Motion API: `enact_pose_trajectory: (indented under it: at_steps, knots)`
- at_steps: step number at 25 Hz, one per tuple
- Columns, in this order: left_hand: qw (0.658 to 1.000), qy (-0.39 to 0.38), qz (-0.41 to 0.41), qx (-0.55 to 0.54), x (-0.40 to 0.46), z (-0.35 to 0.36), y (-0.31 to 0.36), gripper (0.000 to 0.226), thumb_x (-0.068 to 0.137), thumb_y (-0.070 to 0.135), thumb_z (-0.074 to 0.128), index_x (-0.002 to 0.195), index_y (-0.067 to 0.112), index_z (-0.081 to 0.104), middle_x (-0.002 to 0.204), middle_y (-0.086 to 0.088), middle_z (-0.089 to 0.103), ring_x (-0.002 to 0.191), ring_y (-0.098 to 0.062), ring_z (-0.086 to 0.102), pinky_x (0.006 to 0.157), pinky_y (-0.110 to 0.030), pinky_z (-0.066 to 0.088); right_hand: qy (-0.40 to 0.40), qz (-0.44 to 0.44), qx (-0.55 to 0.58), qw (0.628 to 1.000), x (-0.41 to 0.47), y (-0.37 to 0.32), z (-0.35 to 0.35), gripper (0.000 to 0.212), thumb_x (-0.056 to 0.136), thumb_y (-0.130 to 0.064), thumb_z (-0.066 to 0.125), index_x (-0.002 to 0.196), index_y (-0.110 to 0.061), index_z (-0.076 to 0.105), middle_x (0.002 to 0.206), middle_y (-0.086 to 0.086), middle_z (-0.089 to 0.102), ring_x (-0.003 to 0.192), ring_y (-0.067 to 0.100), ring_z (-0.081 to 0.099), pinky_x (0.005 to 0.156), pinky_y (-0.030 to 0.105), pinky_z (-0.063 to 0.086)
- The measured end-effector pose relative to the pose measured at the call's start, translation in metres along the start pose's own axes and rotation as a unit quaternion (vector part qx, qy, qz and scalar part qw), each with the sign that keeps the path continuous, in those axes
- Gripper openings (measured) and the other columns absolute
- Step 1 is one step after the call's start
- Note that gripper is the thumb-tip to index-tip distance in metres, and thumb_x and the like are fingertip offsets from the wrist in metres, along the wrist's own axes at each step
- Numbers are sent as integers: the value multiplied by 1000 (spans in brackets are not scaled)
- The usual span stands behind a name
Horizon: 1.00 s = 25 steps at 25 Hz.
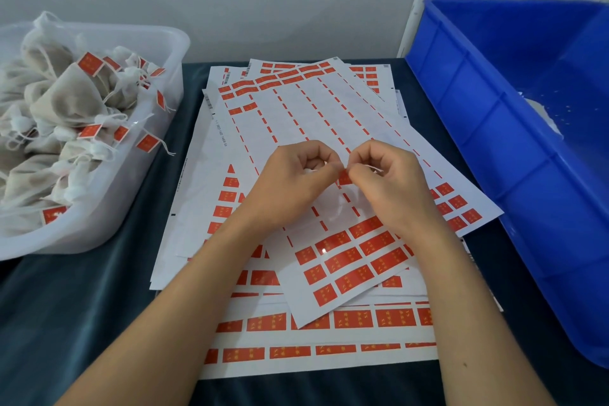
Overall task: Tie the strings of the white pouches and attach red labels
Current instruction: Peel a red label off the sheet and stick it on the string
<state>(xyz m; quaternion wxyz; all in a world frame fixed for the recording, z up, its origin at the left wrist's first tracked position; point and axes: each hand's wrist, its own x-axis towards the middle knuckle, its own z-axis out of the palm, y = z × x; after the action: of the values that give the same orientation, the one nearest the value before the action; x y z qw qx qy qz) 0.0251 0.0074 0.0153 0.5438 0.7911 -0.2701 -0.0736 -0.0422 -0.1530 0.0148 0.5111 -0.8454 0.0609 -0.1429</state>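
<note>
My left hand [293, 181] and my right hand [385, 181] meet above the label sheets at the middle of the table. Between their fingertips they pinch one small red label [344, 179]. A thin white string [374, 169] shows inside my right hand's curled fingers, and something white sits inside my left fist. The pouch itself is mostly hidden by my hands. Below lie several overlapping white sheets [316, 128] with rows of red labels [354, 260] and empty peeled columns.
A clear plastic tub [145, 194] at the left holds several tied white pouches [66, 99] with red labels on their strings. A large blue crate [494, 128] stands at the right with some white material inside. Dark cloth covers the table.
</note>
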Motion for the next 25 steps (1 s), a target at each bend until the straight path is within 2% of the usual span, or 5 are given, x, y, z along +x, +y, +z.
enact_pose_trajectory:
  at_steps: [7,14,18,21,25]
  knots:
    - [1000,13,1,-2,1,1,-3,11,98,22,67,89,26,73,75,15,67,70,-3,61,67,-12,48,-9,12,43,999,1,3,0,9,99,-23,64,92,-25,67,84,-11,69,88,8,67,70,15,55]
    - [1000,13,6,-1,1,0,-5,13,98,20,66,89,25,73,74,17,66,72,-3,61,67,-11,48,-29,1,6,1000,-1,4,1,13,103,-30,59,92,-29,67,86,-14,68,90,4,66,72,10,53]
    - [999,27,8,14,0,2,-3,5,98,30,65,94,31,69,75,16,65,71,-4,62,64,-13,50,-12,14,24,1000,0,3,1,10,103,-34,59,96,-30,65,88,-18,68,92,-1,66,75,14,53]
    - [998,35,12,55,1,-8,-4,4,96,36,66,101,36,66,85,17,67,85,-2,66,71,-11,55,22,22,44,999,2,4,-1,7,102,-38,61,100,-32,64,90,-22,67,92,-4,64,74,14,53]
    - [990,18,14,136,1,-20,-3,5,98,38,68,94,41,66,91,22,65,93,9,59,72,-2,47,37,9,48,998,1,1,1,4,100,-40,64,100,-36,64,98,-27,67,98,-6,63,72,7,53]
